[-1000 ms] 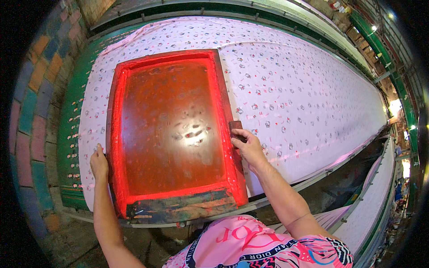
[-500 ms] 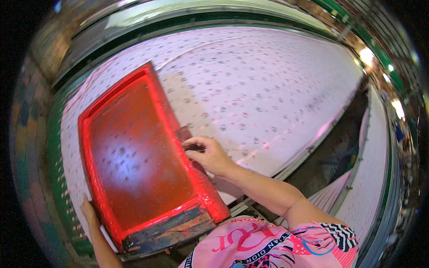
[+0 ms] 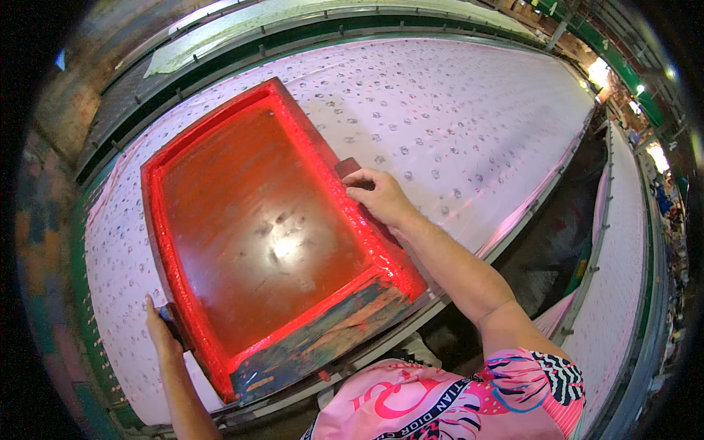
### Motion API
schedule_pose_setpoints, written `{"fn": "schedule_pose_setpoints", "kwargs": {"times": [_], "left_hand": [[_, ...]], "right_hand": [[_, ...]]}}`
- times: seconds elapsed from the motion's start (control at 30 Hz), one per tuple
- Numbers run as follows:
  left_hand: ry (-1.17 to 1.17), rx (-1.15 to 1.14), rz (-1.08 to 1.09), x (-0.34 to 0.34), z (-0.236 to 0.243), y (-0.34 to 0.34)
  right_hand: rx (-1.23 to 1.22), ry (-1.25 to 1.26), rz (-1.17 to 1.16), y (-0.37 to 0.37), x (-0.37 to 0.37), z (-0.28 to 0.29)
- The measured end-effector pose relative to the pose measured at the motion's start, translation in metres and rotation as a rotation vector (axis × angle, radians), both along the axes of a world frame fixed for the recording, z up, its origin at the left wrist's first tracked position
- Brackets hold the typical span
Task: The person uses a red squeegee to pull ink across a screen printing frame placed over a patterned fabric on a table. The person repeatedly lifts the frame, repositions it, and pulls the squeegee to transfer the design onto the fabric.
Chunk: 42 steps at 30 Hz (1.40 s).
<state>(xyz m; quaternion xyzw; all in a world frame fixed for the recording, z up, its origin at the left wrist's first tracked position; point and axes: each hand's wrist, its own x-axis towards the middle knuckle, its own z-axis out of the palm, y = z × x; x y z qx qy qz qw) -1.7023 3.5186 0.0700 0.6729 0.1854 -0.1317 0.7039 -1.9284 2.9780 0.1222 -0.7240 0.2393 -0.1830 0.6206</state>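
A screen-printing frame [image 3: 315, 139] with thick wet red ink along its inner edges is over the pale pink cloth; I cannot tell whether it rests on it. Its mesh [image 3: 242, 191] looks brownish red, with a bright reflection and dark spots. My right hand [image 3: 385, 198] has its fingers curled round a dark handle block [image 3: 349, 167] on the frame's right side. On the opposite side my left hand [image 3: 163, 334] grips a handle at the frame's outer edge, its fingers partly hidden. The near end of the frame is a paint-stained board [image 3: 315, 337].
Small dark and pink motifs cover the cloth [image 3: 469, 110] on the long table. Beyond its far edge runs a green rail [image 3: 220, 70] with small stops. To the right, a dark gap [image 3: 535, 242] separates this table from another cloth-covered table [image 3: 609, 293]. A worn wall [image 3: 55, 293] stands at left.
The frame has shifted right and slightly away from me in the view, with both hands still on it. The reflection on the mesh has moved right. More cloth shows at the left.
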Motion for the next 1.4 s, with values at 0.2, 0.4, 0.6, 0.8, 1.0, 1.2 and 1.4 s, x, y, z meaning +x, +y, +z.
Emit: {"fn": "schedule_pose_setpoints", "kwargs": {"times": [0.2,0.4,0.6,0.8,1.0,1.2,1.4], "left_hand": [[-0.023,0.086,0.081,-0.079,-0.004,-0.165],[0.000,0.126,0.088,-0.134,-0.013,-0.294],[-0.036,0.120,0.151,-0.161,-0.041,-0.351],[-0.077,0.181,0.130,-0.180,-0.031,-0.397],[-0.130,0.241,0.025,-0.175,-0.047,-0.382],[-0.113,0.226,0.036,-0.185,-0.035,-0.406],[-0.094,0.272,0.021,-0.178,-0.058,-0.388]], "right_hand": [[0.074,0.064,-0.056,-0.147,-0.064,-0.028],[0.104,0.056,-0.169,-0.263,-0.118,-0.044],[0.186,0.069,-0.203,-0.334,-0.153,-0.060],[0.235,0.023,-0.219,-0.373,-0.175,-0.071],[0.304,0.022,-0.162,-0.383,-0.179,-0.074],[0.362,0.002,-0.184,-0.386,-0.187,-0.072],[-0.746,0.261,-0.004,-0.352,-0.200,-0.052]]}}
